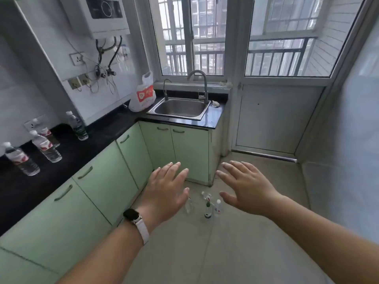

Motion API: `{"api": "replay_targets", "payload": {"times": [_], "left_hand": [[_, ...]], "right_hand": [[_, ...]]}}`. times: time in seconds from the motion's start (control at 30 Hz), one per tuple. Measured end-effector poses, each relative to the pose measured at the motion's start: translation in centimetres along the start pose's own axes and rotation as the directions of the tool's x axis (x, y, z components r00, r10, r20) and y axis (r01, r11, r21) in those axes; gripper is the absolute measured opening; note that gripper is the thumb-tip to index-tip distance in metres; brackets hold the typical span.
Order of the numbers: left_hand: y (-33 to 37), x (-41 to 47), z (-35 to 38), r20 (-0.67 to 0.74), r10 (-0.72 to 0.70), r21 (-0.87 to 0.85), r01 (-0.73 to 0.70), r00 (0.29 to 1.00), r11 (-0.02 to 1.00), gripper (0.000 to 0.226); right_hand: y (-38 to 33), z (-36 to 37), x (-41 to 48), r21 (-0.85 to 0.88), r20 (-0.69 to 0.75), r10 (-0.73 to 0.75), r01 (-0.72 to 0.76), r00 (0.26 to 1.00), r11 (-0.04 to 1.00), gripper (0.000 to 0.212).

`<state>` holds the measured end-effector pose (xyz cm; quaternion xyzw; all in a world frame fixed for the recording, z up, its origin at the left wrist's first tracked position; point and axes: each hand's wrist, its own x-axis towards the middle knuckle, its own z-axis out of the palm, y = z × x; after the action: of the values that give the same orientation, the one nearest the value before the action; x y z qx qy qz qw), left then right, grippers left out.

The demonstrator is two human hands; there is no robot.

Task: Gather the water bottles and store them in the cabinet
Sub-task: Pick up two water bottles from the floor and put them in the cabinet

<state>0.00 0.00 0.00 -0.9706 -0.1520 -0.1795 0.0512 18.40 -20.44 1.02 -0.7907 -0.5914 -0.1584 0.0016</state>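
- Hovering, left hand (166, 187) and right hand (248, 187) spread flat, fingers straight, holding nothing.
- Floor bottles (207, 210) stand upright between and beneath them; either hand could reach.
- Counter bottles (47, 149) wait far left; cabinet (190, 148) closed.

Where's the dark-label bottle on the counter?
Head view, left side: the dark-label bottle stands upright on the black countertop, beyond the red-label bottles, toward the sink.
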Motion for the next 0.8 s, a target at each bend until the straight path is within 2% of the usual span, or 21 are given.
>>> {"api": "replay_targets", "payload": {"times": [0.13,0.43,0.6,0.8], "left_hand": [[3.3,4.4,3.0,0.060,0.003,-0.029,-0.001,0.998,1.000,0.052],[7.4,11.1,7.9,0.117,-0.021,-0.022,0.024,0.993,0.999,0.052],[6.8,14.3,10.3,0.135,-0.028,-0.025,0.032,0.990,0.999,0.051],[4.0,18.0,15.4,0.194,-0.027,-0.061,0.039,0.981,0.997,0.051]], "right_hand": [[5.5,2.8,0.1,0.005,0.072,0.011,-0.012,0.997,1.000,0.062],[14.1,8.1,1.2,0.103,0.076,-0.014,0.006,0.997,0.995,0.061],[16.6,10.9,3.6,0.153,0.072,-0.031,0.020,0.997,0.988,0.060],[18.2,15.7,7.9,0.176,0.141,-0.025,0.000,0.990,0.984,0.059]]}}
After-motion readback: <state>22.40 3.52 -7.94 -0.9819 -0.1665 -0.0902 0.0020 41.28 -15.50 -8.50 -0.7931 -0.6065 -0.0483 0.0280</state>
